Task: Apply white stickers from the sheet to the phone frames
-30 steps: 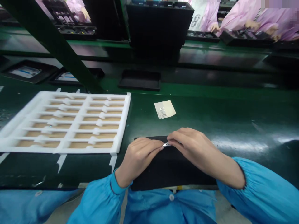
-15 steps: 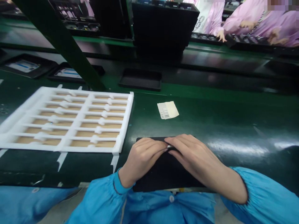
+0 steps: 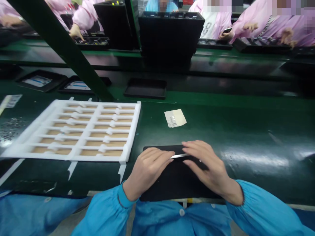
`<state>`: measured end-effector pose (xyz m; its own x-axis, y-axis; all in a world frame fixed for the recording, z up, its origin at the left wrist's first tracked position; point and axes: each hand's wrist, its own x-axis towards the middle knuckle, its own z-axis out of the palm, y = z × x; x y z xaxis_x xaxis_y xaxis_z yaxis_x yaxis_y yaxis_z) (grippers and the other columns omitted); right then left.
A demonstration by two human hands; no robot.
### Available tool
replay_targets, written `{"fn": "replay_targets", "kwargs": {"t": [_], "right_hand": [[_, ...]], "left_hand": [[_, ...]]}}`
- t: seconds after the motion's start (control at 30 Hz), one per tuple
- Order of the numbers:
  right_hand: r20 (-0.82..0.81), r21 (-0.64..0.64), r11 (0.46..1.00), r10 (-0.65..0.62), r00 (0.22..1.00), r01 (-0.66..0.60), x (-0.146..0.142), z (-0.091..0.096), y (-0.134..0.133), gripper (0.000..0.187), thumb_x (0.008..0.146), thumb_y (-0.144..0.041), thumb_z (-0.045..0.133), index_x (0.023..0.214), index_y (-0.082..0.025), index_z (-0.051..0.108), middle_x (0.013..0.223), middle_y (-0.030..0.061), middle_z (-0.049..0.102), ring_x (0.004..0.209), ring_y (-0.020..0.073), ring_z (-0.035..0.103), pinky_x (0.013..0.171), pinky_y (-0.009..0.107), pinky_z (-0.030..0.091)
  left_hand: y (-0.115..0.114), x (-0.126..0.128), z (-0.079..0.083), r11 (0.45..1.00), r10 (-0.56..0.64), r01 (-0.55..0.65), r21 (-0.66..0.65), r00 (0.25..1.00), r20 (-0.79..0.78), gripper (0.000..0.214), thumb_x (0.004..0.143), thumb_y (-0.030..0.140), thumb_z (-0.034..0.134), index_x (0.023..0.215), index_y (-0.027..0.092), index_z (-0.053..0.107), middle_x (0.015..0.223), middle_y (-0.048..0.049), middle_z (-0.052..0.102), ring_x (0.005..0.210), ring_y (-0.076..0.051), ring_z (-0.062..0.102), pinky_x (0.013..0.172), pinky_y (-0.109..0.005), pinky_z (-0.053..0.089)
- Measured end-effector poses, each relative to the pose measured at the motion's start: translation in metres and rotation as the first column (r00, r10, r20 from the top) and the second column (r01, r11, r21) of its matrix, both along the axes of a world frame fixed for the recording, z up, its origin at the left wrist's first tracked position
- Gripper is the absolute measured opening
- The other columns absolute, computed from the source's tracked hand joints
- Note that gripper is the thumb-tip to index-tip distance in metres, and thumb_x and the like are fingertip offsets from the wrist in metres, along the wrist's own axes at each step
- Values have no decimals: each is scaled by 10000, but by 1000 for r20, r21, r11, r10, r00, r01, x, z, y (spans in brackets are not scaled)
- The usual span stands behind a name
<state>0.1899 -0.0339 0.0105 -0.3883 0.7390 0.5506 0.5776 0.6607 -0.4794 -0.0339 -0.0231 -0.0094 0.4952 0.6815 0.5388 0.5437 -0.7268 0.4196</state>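
My left hand (image 3: 149, 168) pinches the left end of a thin, light-coloured piece (image 3: 179, 156) with a narrow bright edge. Most of that end is hidden by the fingers, and I cannot tell its exact kind. At the piece's right end, my right hand (image 3: 209, 164) has thumb and fingers spread apart. Its fingertips are close to the piece; whether they touch it I cannot tell. Both hands are over a black mat (image 3: 177, 185) at the bench's near edge. Beyond them lies a cream paper with barcode labels (image 3: 175, 118).
To the left sits a white foam frame (image 3: 73, 157) with several slots, taped to the green bench (image 3: 246, 127). Black trays (image 3: 145, 88) lie farther back, under a slanting green post (image 3: 64, 49). Co-workers in pink sleeves (image 3: 86, 16) handle things across the line.
My right hand's thumb and fingers have spread and drawn right, exposing more of the thin piece. My left hand keeps its pinch. The camera view has shifted slightly.
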Motion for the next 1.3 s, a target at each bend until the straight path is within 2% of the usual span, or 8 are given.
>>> {"fn": "replay_targets", "kwargs": {"t": [0.13,0.27,0.37,0.47,0.63,0.77,1.03,1.3], "right_hand": [[-278,-130,969,-240,930,211,16,-9,13,226,898,-175,622,1116,-233,640,1174,83,674,1125,235,618,980,451,495],[-381,-295,905,-405,831,306,37,-39,31,151,898,-313,630,1003,-213,672,1115,79,692,1094,251,635,1005,495,472],[-360,-399,861,-465,809,317,47,-56,37,210,873,-418,641,947,-227,688,1076,80,708,1075,278,648,1012,522,462],[-253,-459,822,-484,838,336,50,-58,36,193,849,-461,652,921,-288,699,1078,88,717,1079,301,652,983,487,478],[-88,-513,782,-458,885,354,51,-53,33,259,814,-616,605,901,-386,688,1043,125,718,969,333,678,645,475,497],[-113,-542,773,-455,883,329,48,-55,34,262,746,-680,622,848,-448,688,930,131,711,938,357,672,541,488,437],[-32,-641,680,-488,873,356,46,-55,37,261,669,-687,648,813,-474,686,917,133,704,936,361,664,473,462,365],[-50,-568,749,-445,894,341,45,-59,39,231,702,-669,640,810,-472,694,844,151,699,871,369,677,445,453,356]], "left_hand": [[-4,-1,9,1000,2,-4,-16,994,-112,251,938,68,536,1157,151,626,1038,-79,725,897,-222,674,797,-376,533],[-7,-24,35,987,-23,-4,-163,986,-168,286,954,62,485,1184,176,612,1072,-81,704,968,-218,648,853,-382,526],[-6,-59,59,960,23,-72,-272,983,-180,240,968,107,482,1120,206,639,1057,-75,702,980,-207,650,855,-364,527],[1,-104,76,929,158,-204,-310,973,-168,160,957,169,533,1022,215,672,1006,-67,711,972,-210,658,861,-355,527],[14,-174,83,840,383,-424,-339,905,-184,146,923,270,581,970,195,698,999,-68,727,975,-221,675,912,-360,522],[18,-204,83,765,492,-545,-343,839,-234,200,888,346,612,939,185,720,986,-69,738,970,-238,680,940,-374,512],[18,-218,82,746,509,-556,-366,831,-225,223,866,363,661,973,185,741,1000,-66,750,973,-247,686,927,-361,528],[12,-191,88,740,468,-500,-449,863,-189,235,880,369,650,1010,202,752,1009,-49,760,948,-236,705,831,-329,591]]}}
